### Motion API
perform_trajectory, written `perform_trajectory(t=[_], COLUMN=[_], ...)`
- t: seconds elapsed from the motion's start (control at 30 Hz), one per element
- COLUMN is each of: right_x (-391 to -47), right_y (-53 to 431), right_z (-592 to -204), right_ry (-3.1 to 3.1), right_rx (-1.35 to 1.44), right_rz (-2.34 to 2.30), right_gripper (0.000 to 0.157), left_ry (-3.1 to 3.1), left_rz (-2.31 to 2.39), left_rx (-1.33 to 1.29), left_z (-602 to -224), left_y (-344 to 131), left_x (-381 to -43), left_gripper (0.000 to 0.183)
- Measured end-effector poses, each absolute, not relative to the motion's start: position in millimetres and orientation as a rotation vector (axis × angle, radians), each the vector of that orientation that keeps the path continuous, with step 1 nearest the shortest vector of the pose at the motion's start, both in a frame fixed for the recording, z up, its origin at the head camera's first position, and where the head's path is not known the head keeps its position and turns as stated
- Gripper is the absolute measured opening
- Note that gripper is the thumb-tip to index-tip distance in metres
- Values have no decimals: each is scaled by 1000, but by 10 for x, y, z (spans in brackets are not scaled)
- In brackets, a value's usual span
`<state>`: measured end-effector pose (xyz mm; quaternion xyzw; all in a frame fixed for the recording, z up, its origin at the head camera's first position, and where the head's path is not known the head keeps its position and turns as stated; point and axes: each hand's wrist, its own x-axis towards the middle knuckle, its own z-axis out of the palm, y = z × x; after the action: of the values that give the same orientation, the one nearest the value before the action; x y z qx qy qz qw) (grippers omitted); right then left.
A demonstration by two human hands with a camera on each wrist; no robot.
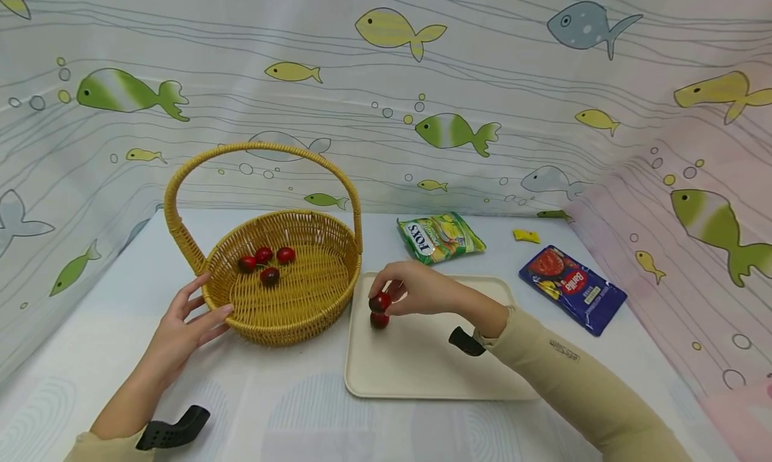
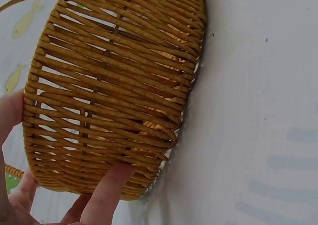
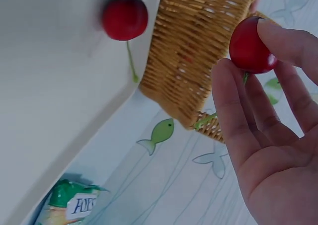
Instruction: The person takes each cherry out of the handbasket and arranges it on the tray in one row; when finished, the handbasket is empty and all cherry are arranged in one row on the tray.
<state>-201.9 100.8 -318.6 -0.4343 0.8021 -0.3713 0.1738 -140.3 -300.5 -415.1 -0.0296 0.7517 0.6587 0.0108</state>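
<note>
In the head view, my right hand (image 1: 422,289) pinches a dark red cherry (image 1: 379,302) between thumb and fingers, above the beige tray (image 1: 416,375). A second cherry (image 1: 379,321) lies on the tray just under it; in the right wrist view this cherry (image 3: 125,17) shows a green stem. The pinched cherry (image 3: 252,46) has a stem too, partly hidden by fingers. My left hand (image 1: 183,324) grips the near left side of a wicker basket (image 1: 289,331) with a tall handle. Its fingers (image 2: 107,192) touch the woven outer wall. Several cherries (image 1: 269,276) lie inside the basket.
Behind the tray lies a green FOX'S bag (image 1: 443,237). To the right are a small yellow packet (image 1: 527,235) and a dark blue Barilla pouch (image 1: 573,287). A fish-patterned curtain (image 1: 386,100) stands along the back and sides of the white table (image 1: 265,408).
</note>
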Motion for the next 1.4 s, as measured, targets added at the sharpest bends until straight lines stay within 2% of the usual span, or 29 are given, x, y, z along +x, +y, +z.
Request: perform_trajectory(t=[0.63,0.83,1.1,1.4], right_x=[-2038,-2076,-2098,-2123], right_y=[1334,1352,1333,1357], right_z=[-3518,-3643,-3723,-3783], right_ry=[2342,2326,2281,2267], right_rx=[-1113,-1115,-1093,-1160], right_rz=[-1022,-1010,-953,-915], right_gripper=[24,25,28,32], left_ry=[2324,2320,2344,2346], left_rz=[2024,2047,2018,2022], left_rx=[-182,-149,-148,-148], left_z=[-3996,-4062,-3873,-3833], left_y=[-2929,-2963,-2850,-2817], left_x=[-1377,-1390,-1302,-1288], left_gripper=[80,80,81,80])
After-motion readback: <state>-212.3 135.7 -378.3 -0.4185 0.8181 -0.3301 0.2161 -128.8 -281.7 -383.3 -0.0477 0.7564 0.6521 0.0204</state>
